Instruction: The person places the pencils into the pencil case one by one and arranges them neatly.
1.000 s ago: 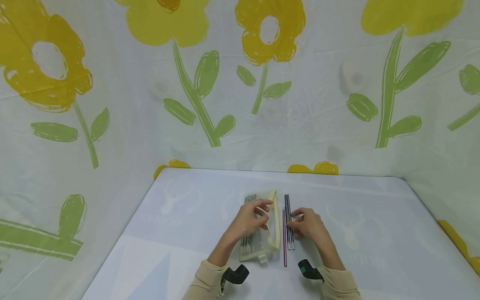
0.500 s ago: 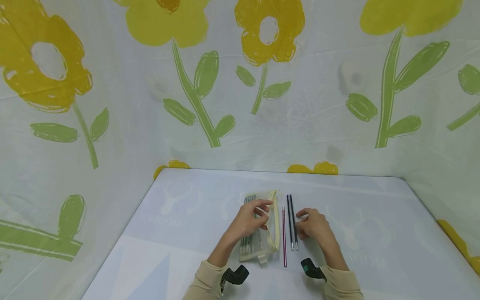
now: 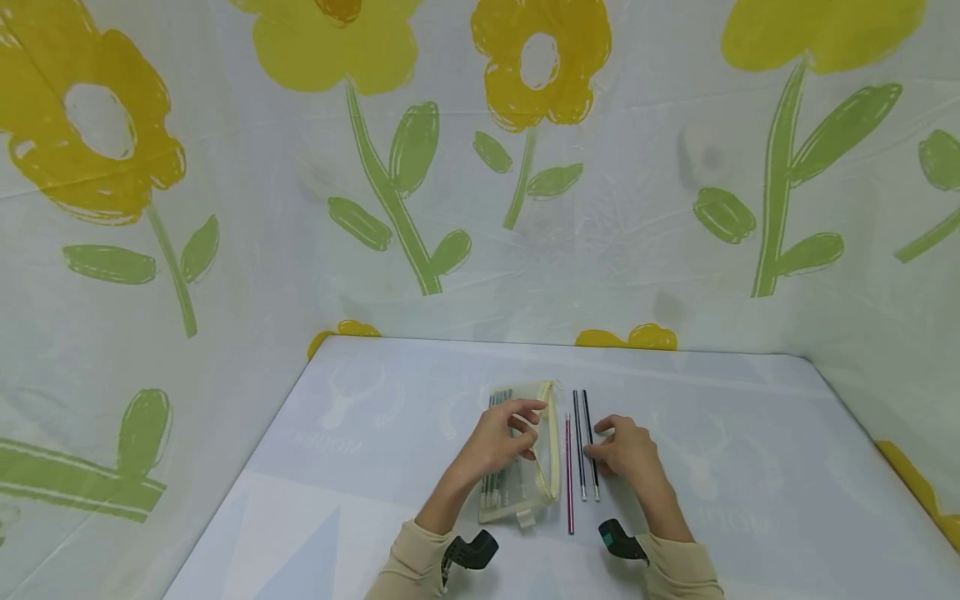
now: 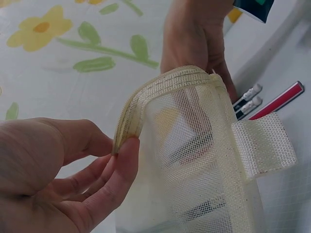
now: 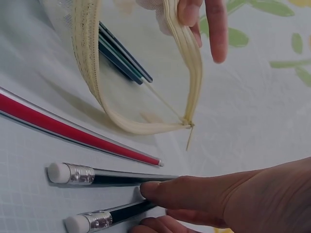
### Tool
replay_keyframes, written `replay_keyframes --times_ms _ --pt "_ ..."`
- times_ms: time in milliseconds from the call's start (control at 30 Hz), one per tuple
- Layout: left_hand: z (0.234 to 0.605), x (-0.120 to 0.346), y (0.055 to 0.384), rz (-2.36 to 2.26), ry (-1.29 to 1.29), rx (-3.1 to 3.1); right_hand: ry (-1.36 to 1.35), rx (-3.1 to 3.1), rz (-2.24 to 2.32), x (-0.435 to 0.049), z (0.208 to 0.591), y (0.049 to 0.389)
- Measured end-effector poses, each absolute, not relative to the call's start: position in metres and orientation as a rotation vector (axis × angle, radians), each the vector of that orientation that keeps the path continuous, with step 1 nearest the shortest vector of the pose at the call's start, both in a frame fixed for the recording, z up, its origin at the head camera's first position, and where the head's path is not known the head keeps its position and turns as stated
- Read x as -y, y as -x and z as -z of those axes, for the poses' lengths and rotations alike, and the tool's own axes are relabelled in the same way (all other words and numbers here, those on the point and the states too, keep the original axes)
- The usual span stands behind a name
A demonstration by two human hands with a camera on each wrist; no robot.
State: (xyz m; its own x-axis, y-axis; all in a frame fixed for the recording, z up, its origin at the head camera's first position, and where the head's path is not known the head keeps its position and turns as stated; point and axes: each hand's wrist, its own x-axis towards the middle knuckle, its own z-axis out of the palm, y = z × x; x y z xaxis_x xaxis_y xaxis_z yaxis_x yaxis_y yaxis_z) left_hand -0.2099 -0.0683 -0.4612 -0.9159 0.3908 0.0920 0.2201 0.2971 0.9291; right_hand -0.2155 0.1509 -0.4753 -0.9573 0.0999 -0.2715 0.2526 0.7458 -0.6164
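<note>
My left hand (image 3: 497, 439) pinches the zipped edge of a cream mesh pencil pouch (image 4: 226, 141) between thumb and fingers, so its mouth gapes. Inside the pouch lie several dark green pencils (image 5: 121, 58). To the pouch's right, two black pencils with white erasers lie side by side, slightly spread. My right hand (image 3: 628, 450) pinches the outer black pencil (image 5: 127, 211), its thumb between the two and a finger on the far side. The inner black pencil (image 5: 131, 176) lies just beyond the thumb. A red pencil (image 5: 92, 136) rests nearest the pouch.
The pouch and pencils lie on a pale patterned tabletop (image 3: 360, 467). A fabric tab (image 4: 266, 145) sticks out from the pouch's near end. Flower-print curtains (image 3: 600, 275) hang behind the table and along both sides.
The black pencils have shifted right, away from the red one, and spread apart. My right hand moved right off them, then came back left onto the outer one. The left hand stays put.
</note>
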Motion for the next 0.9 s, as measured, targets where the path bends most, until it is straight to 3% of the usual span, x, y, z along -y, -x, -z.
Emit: replay_keyframes --times_ms 900 --pt "0.4624 0.0677 0.2088 -1.696 -0.582 -2.389 -0.253 -2.713 1.034 -0.1465 0.4704 0.2138"
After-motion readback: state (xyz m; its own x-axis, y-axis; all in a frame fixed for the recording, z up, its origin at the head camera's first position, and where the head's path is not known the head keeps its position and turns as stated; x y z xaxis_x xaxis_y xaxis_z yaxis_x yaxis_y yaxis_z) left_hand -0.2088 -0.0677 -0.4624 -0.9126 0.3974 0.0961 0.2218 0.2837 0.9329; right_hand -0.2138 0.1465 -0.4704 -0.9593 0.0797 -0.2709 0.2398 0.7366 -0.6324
